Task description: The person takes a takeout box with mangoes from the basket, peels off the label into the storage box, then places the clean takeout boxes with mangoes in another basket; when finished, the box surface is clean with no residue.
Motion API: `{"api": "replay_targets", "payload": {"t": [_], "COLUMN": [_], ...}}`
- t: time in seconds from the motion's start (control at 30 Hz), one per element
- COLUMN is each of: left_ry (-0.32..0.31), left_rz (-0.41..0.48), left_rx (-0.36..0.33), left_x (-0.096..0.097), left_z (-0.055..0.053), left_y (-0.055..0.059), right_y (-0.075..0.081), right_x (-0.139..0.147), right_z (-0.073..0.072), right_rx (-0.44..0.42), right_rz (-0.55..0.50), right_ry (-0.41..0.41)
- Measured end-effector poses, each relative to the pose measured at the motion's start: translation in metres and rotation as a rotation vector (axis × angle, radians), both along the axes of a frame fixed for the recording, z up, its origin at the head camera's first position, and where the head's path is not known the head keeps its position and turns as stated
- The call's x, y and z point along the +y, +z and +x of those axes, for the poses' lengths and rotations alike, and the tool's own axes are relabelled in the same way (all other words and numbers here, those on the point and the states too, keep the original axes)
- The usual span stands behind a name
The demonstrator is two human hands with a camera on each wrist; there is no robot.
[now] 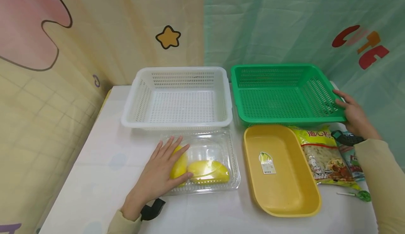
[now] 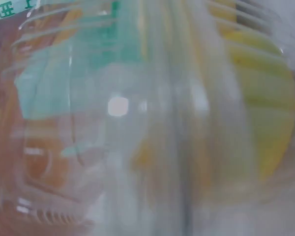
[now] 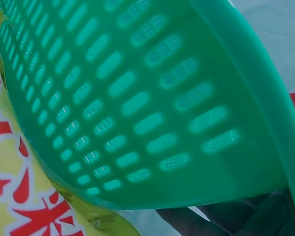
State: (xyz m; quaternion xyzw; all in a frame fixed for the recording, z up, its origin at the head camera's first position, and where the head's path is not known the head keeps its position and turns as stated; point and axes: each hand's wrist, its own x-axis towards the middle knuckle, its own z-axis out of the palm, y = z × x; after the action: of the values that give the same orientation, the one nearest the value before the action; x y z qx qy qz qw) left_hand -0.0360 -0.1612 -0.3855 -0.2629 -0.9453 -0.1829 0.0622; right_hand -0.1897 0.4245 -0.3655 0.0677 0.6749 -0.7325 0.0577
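Observation:
My left hand [image 1: 159, 175] rests with spread fingers on the lid of a clear plastic clamshell box [image 1: 233, 167]. Inside the box lie two yellow fruits that look like mangoes, one on the right [image 1: 209, 171] and one partly under my fingers [image 1: 179, 165]. The left wrist view is blurred, with the clear box [image 2: 177, 147] filling it. At the far right, my right hand [image 1: 355, 115] grips the right end of a green slotted basket [image 1: 291, 119], fingers over its rim. In the right wrist view, fingers [image 3: 187, 222] show in shadow below the basket wall [image 3: 246, 167].
A white slotted basket [image 1: 177, 124] stands left of the green one. In front are a yellow tray [image 1: 284, 192] with a sticker, a pasta bag [image 1: 326, 156], a teal packet [image 1: 352, 160] partly behind my arm, and a green lollipop [image 1: 363, 195]. Printed curtains [image 1: 253, 23] hang behind.

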Motion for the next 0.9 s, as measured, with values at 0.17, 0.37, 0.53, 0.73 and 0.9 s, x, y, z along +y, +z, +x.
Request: {"api": "replay_targets", "payload": {"t": [0.17,0.37,0.53,0.73,0.9], "left_ry": [0.051,0.192,0.303,0.302,0.279], "left_rz": [0.142,0.281,0.342,0.406,0.441], "left_rx": [-0.032,-0.093,-0.221,-0.366,-0.491], "left_x": [-0.002,-0.01,-0.017,-0.021,-0.025], "left_z": [0.002,0.003,0.005,0.003,-0.001], "left_y": [-0.002,-0.006,-0.008,-0.007,-0.001], "right_y": [0.0,0.001,0.002,0.003,0.002], "right_x": [0.0,0.001,0.0,-0.002,-0.003], "right_z": [0.0,0.001,0.001,0.002,0.003], "right_rx": [0.003,-0.005,-0.015,-0.015,-0.004], "right_rz": [-0.054,-0.091,-0.096,-0.064,-0.053], "right_ry": [0.013,0.026,0.019,0.015,0.01]}}
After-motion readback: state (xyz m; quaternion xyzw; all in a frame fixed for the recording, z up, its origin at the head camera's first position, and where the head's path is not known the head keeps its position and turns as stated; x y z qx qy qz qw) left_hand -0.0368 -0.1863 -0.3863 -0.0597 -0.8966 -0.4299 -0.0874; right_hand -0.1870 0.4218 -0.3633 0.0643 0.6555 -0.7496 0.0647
